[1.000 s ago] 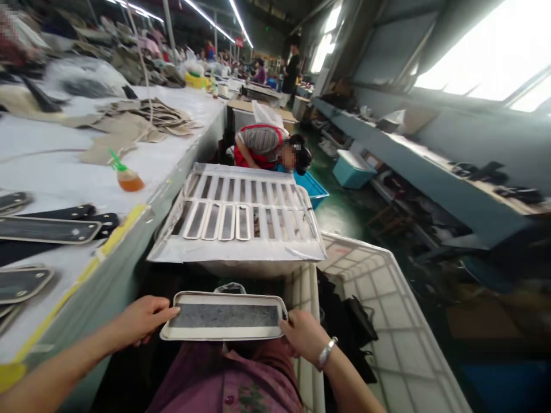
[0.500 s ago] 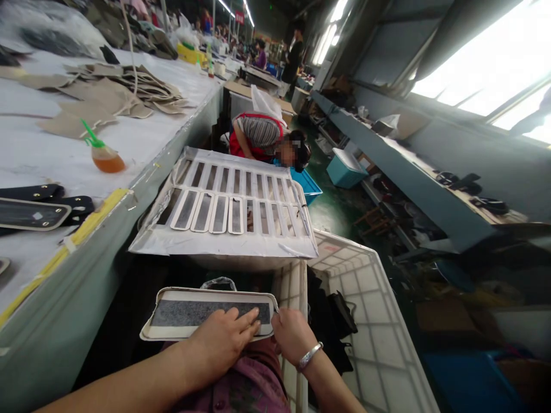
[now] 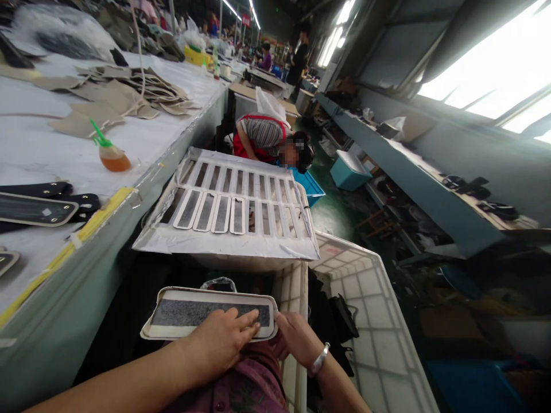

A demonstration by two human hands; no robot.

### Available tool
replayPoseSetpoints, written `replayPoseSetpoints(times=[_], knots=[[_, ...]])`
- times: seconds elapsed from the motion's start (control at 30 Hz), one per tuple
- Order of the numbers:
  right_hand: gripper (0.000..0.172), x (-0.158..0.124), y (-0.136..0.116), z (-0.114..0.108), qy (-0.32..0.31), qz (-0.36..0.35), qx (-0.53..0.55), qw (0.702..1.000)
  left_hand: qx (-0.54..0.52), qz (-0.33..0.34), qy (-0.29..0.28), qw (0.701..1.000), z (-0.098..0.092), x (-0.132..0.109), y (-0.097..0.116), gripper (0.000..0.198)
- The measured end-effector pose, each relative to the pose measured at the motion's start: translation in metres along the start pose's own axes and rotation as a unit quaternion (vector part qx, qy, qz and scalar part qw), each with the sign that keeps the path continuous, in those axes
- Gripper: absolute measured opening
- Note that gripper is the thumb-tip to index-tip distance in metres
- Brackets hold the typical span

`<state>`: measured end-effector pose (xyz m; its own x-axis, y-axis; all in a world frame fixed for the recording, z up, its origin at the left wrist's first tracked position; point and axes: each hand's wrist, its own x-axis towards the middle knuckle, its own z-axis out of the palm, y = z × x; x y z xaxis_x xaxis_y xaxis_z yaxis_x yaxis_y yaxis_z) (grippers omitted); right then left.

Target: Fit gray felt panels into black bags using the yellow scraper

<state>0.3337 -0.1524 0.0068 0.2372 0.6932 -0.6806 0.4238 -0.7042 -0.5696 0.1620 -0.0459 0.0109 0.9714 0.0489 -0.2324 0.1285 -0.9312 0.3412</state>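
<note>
A flat oblong piece, cream-edged with a grey felt middle, lies across my lap. My left hand rests on top of its right half, fingers flat and pressed down on the grey part. My right hand grips the piece's right end, fingers curled under its edge; a silver bracelet is on that wrist. Just beyond, a white board carries a row of several similar oblong pieces laid side by side.
A long white worktable runs along the left with a small orange glue bottle, dark strap pieces and tan cut pieces. White plastic crates stand at my right. A person in red bends down ahead.
My left hand left the piece's left end and moved onto its top, pressing near the right side. The piece shifted slightly left and lower in view; my right hand kept its grip.
</note>
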Motion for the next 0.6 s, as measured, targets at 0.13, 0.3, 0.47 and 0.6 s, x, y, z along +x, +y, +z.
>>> replayPoseSetpoints(times=[0.13, 0.3, 0.47, 0.6], knots=[[0.043, 0.012, 0.030, -0.008, -0.114, 0.011, 0.330, 0.937, -0.009, 0.004, -0.006, 1.000, 0.000, 0.002, -0.001, 0.056], [0.054, 0.028, 0.045, -0.011, -0.156, 0.002, 0.367, 0.917, -0.013, -0.004, -0.009, 1.000, 0.004, 0.004, -0.004, 0.062], [0.055, 0.039, 0.033, -0.021, -0.224, 0.030, 0.281, 0.933, -0.024, 0.003, -0.024, 0.999, 0.001, 0.004, -0.007, 0.062], [0.050, 0.042, 0.015, -0.027, -0.192, 0.056, 0.196, 0.960, -0.022, -0.004, -0.029, 0.999, -0.007, 0.010, -0.006, 0.061]])
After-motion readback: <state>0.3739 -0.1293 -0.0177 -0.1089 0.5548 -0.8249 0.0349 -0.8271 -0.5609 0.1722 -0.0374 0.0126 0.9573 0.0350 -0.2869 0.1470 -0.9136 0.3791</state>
